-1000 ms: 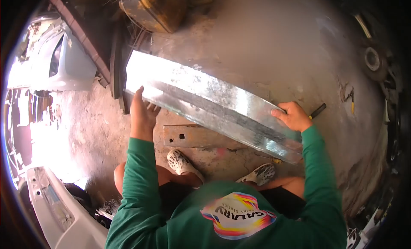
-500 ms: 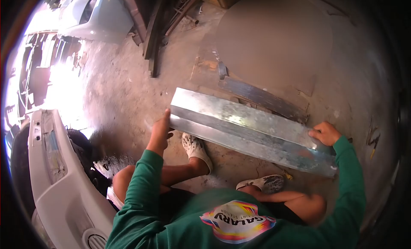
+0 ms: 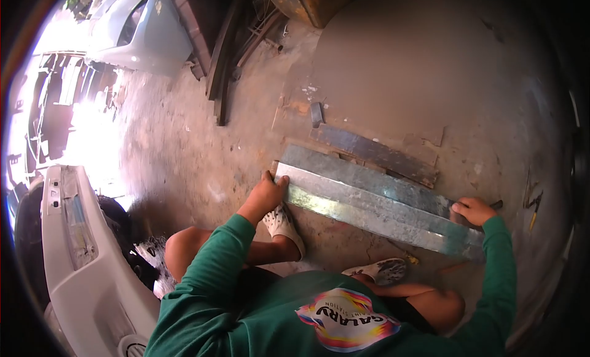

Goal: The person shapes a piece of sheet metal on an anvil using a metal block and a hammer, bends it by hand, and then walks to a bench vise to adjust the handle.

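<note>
A long bent sheet of shiny galvanized metal (image 3: pixel 369 197) lies across the view in front of my feet, slanting down to the right. My left hand (image 3: pixel 269 191) grips its left end, thumb on top. At the right end, my right hand (image 3: pixel 472 211) holds the upper edge with thumb over the metal and the other fingers curled. Just beyond the sheet, a dark flat bar (image 3: pixel 375 154) rests on the floor, with a small dark block (image 3: pixel 316 114) near its left end.
A pale bumper (image 3: pixel 92 277) stands at the lower left. Dark metal beams (image 3: pixel 222 68) and a light car panel (image 3: pixel 138 34) are at the upper left. A yellow-handled tool (image 3: pixel 533 220) lies at the right. My shoes (image 3: pixel 284 231) are below the sheet.
The sheet has come down from a raised, tilted position and shifted right. My left hand has moved right and closed on its end; my right hand keeps its hold. The view has shifted.
</note>
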Action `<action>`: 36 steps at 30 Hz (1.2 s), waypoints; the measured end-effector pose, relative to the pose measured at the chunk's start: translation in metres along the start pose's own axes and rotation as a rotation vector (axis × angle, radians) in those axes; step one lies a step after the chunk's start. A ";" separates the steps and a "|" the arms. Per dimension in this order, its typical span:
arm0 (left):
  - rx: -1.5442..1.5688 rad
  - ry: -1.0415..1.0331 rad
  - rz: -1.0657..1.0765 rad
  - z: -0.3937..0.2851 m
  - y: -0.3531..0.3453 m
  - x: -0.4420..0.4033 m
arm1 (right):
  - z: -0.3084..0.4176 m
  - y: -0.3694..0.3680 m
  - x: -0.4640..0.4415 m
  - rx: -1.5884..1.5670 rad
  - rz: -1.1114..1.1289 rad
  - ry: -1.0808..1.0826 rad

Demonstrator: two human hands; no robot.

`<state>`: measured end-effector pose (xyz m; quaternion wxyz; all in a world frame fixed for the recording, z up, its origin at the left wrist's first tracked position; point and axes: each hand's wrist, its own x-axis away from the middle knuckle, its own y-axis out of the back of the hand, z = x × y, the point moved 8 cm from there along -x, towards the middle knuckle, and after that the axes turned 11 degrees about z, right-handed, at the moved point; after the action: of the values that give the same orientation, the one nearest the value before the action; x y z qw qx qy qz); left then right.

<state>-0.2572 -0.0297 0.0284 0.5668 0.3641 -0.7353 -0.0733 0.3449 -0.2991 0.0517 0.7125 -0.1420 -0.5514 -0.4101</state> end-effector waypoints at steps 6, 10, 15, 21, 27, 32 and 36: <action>0.064 0.078 0.153 -0.014 0.009 0.012 | 0.125 -0.021 -0.017 0.130 -0.148 0.378; -0.101 0.029 0.060 -0.013 0.015 0.003 | 0.218 -0.058 -0.039 0.238 -0.137 0.555; -0.434 -0.239 -0.389 -0.082 0.038 0.057 | 0.252 -0.077 -0.055 0.366 -0.179 0.421; -0.651 -0.809 -0.162 -0.139 -0.033 0.089 | 0.245 -0.081 -0.063 0.253 -0.148 0.462; -0.894 -0.806 -0.022 -0.138 -0.071 0.093 | 0.255 -0.074 -0.056 0.307 -0.149 0.423; -0.907 -0.821 -0.066 -0.139 -0.072 0.092 | 0.250 -0.076 -0.060 0.303 -0.182 0.424; -1.008 -0.876 -0.036 -0.150 -0.070 0.098 | 0.248 -0.076 -0.062 0.298 -0.149 0.405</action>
<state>-0.1016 -0.0958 0.1203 0.3152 0.0032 -0.7672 -0.5587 0.1195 -0.1578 0.0639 0.7892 0.0906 -0.4609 -0.3958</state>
